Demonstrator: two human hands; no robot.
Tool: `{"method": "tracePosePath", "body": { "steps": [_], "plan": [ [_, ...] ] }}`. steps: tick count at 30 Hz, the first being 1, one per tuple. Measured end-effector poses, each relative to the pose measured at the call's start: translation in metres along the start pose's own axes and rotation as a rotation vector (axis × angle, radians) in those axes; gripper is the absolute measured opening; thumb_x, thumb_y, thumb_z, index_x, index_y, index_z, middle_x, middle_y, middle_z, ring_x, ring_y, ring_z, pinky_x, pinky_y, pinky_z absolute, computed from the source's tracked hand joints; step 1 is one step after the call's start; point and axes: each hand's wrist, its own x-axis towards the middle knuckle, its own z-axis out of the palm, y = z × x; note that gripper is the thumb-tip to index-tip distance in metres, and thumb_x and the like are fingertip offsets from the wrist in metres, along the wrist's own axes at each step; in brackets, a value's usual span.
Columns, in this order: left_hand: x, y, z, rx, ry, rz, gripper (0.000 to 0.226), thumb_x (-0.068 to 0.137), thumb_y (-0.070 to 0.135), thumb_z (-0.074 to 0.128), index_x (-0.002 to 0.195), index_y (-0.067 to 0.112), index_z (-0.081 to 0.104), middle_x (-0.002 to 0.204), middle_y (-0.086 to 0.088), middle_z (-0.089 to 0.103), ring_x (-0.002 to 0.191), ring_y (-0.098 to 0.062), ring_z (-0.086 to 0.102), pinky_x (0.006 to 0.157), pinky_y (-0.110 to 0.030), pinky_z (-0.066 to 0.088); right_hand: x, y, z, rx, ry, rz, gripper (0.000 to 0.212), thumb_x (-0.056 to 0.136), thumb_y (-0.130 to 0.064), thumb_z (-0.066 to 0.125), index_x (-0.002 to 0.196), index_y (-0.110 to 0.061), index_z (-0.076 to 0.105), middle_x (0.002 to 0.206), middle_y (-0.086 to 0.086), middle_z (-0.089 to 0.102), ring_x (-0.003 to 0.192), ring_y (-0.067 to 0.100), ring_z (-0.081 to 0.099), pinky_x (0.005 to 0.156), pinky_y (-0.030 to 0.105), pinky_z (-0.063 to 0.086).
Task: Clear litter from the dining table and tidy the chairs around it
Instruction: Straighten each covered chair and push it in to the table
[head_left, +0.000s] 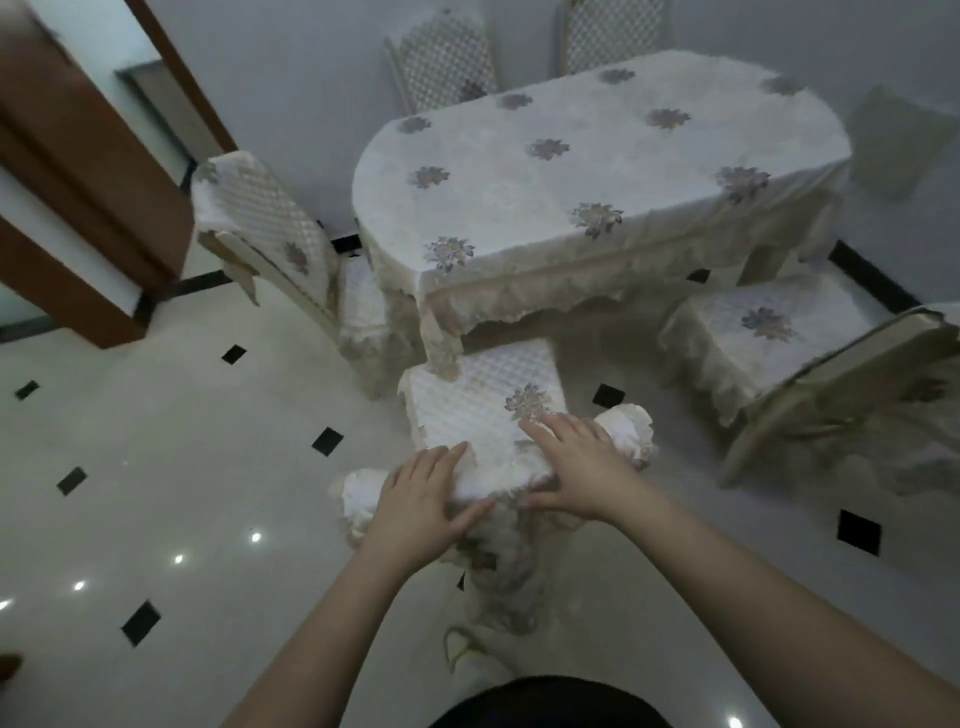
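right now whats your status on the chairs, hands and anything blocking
Left hand and right hand both flat on top of near chair's back. Seat partly under dining table. Tabletop shows no litter. Right-side chair angled out, apart.

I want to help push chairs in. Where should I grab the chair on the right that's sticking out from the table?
Probably by the top rail of its backrest, from behind, one hand near each end. That chair is angled away from the table, with its back nearest you and its seat facing the table. The rail looks firm, unlike the loose frilly cover. That is how both hands rest on the front chair's back.
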Motion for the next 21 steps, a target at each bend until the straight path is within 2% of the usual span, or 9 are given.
{"method": "tracePosePath", "body": {
  "steps": [3, 6, 10, 14, 17, 21],
  "plan": [
    [-0.004, 0.002, 0.014, -0.003, 0.025, -0.001, 0.085, 0.075, 0.086, 0.030, 0.140, 0.032, 0.038, 0.134, 0.007, 0.050, 0.122, -0.017, 0.044, 0.106, -0.038, 0.030, 0.011, -0.003, 0.012, -0.033, -0.049, -0.031, 0.095, 0.069, -0.081, 0.051, 0.148, -0.034, 0.025, 0.151, -0.003, 0.032, 0.139, 0.022, 0.025, 0.116, 0.046, 0.011],
    [-0.002, 0.004, 0.023, -0.006, 0.122, -0.016, 0.074, 0.071, 0.083, 0.043, 0.124, 0.032, 0.053, 0.114, 0.007, 0.060, 0.107, -0.019, 0.053, 0.099, -0.041, 0.036, 0.016, -0.002, 0.019, -0.066, 0.026, -0.026, 0.084, 0.066, -0.084, 0.046, 0.136, -0.037, 0.043, 0.134, -0.006, 0.050, 0.126, 0.020, 0.040, 0.111, 0.044, 0.019],
    [0.001, 0.004, 0.030, 0.016, 0.171, -0.046, 0.068, 0.063, 0.077, 0.054, 0.115, 0.032, 0.057, 0.105, 0.007, 0.062, 0.099, -0.020, 0.055, 0.095, -0.039, 0.037, 0.018, -0.002, 0.027, -0.139, 0.122, -0.003, 0.067, 0.067, -0.075, 0.050, 0.119, -0.034, 0.056, 0.114, -0.006, 0.062, 0.111, 0.020, 0.053, 0.103, 0.040, 0.027],
    [0.006, 0.001, 0.036, 0.057, 0.199, -0.039, 0.062, 0.058, 0.068, 0.064, 0.107, 0.030, 0.060, 0.094, 0.006, 0.064, 0.089, -0.021, 0.058, 0.088, -0.040, 0.042, 0.020, -0.001, 0.034, -0.174, 0.182, 0.026, 0.052, 0.067, -0.061, 0.064, 0.111, -0.032, 0.062, 0.100, -0.004, 0.066, 0.100, 0.021, 0.059, 0.099, 0.038, 0.030],
    [0.009, -0.003, 0.042, 0.083, 0.248, -0.014, 0.055, 0.054, 0.050, 0.081, 0.099, 0.025, 0.064, 0.084, 0.005, 0.064, 0.079, -0.023, 0.061, 0.079, -0.038, 0.043, 0.022, 0.004, 0.035, -0.182, 0.172, 0.012, 0.049, 0.068, -0.056, 0.068, 0.110, -0.031, 0.062, 0.098, -0.005, 0.066, 0.097, 0.021, 0.060, 0.097, 0.036, 0.031],
    [0.017, -0.010, 0.048, 0.104, 0.286, 0.037, 0.050, 0.055, 0.046, 0.084, 0.095, 0.023, 0.064, 0.077, 0.006, 0.063, 0.071, -0.019, 0.060, 0.072, -0.033, 0.040, 0.027, 0.014, 0.027, -0.170, 0.103, -0.014, 0.043, 0.070, -0.054, 0.066, 0.107, -0.032, 0.060, 0.096, -0.008, 0.065, 0.095, 0.019, 0.060, 0.090, 0.031, 0.031]
  ]
}}
